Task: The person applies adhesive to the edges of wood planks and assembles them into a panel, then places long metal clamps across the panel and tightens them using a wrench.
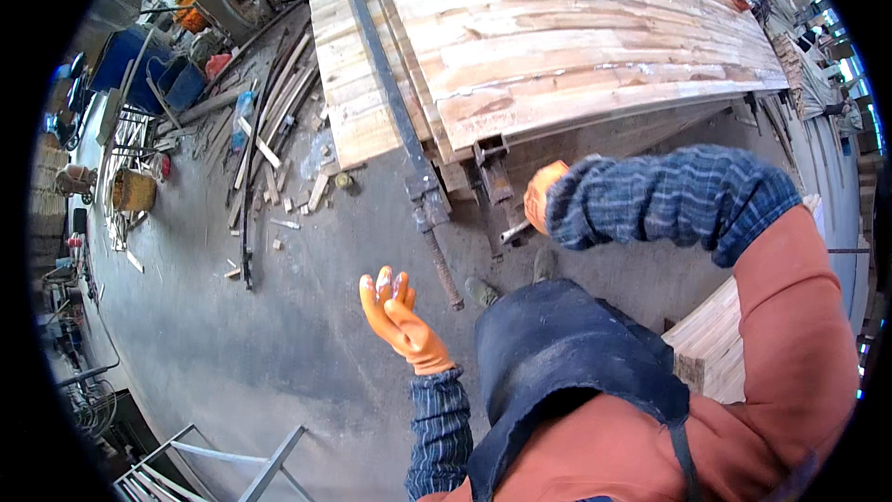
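In an orange glove, my left hand [398, 323] is raised over the floor with its fingers loosely bent and apart, holding nothing. My right hand [543, 195], also gloved in orange, is closed around a metal handle [514, 233]; only its silvery end shows, so its kind is unclear. Beside that hand is the rusty end of a steel clamp [494, 177] under the panel's edge. A large panel of glued wood strips [595, 46] lies in front of me, with whitish marks along its seams. Across its left part runs a long dark bar clamp [381, 74], its threaded screw [442, 268] pointing toward me.
Wood offcuts [269, 130] litter the floor at left, near blue bins [177, 84] and a yellow basket [134, 191]. A metal frame [251, 465] stands at lower left. Stacked boards [711, 339] lie by my right side, under my arm.
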The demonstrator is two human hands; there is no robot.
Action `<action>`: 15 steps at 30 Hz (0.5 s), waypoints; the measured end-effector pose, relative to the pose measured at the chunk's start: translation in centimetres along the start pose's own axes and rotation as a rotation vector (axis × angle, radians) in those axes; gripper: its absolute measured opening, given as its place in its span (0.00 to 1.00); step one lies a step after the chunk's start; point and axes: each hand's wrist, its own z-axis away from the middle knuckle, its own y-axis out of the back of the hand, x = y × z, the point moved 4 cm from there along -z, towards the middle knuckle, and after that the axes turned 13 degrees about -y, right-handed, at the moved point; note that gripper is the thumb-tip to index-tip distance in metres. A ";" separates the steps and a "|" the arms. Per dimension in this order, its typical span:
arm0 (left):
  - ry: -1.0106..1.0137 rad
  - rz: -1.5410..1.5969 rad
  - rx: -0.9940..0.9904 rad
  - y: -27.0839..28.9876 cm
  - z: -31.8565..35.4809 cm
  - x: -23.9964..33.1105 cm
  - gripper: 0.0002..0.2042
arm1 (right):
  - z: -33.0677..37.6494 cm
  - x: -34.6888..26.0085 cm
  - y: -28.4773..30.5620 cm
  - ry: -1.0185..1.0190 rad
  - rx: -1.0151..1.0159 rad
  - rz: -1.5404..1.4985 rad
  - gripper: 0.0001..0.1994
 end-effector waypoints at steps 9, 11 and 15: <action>0.045 0.005 0.005 -0.8 0.0 -0.8 0.24 | -2.3 -0.3 -4.1 0.046 0.005 -0.021 0.09; 0.059 -0.011 0.035 -0.3 -0.1 -0.9 0.24 | 4.0 0.6 2.7 -0.058 -0.148 -0.121 0.12; 0.057 -0.019 0.003 -1.0 -0.3 -0.9 0.25 | 5.2 1.5 2.3 -0.048 -0.155 -0.223 0.13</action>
